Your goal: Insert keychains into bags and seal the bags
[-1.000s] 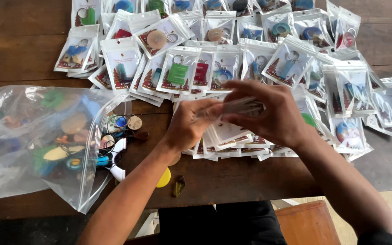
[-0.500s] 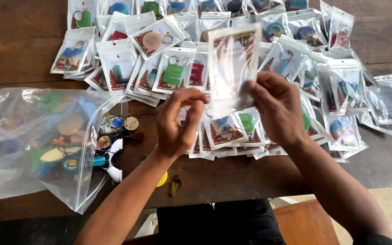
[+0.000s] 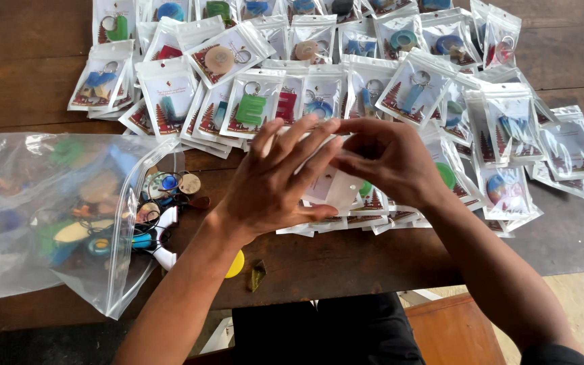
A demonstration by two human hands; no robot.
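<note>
1. Half a second back the small clear pouch was held up high toward the top of the frame; now both hands have dropped to the middle of the frame, and the pouch (image 3: 332, 189) sits low between them, mostly hidden behind the left palm.
2. Left hand (image 3: 275, 179) is center frame, fingers fanned out and apart, with the thumb side seeming to press against the pouch. Can't really tell whether it's pinching the pouch or just backing it.
3. Right hand (image 3: 390, 162) is just right of center, fingers curled together toward the pouch's upper edge. Looks like a pinch on the top strip, but the contact itself is hidden by the left fingers.
4. Handling-wise, my guess is the pouch is super light, thin, floppy plastic with a stiffer white card inside. Slick surface, so it would slide out of a loose grip. Not fragile, but it would crease easily.
5. Best place to hold it, I'd say, is the top edge or a corner, pinched between thumb and fingertip, with the other hand flat behind it for support.
6. Around it: rows of filled keychain pouches (image 3: 251, 108) spread across the upper half of the wooden bench (image 3: 28, 40), and a big clear zip bag (image 3: 49, 216) of loose keychains lies at left, mouth open toward the hands. A yellow disc (image 3: 236, 265) sits at the bench's near edge.
</note>
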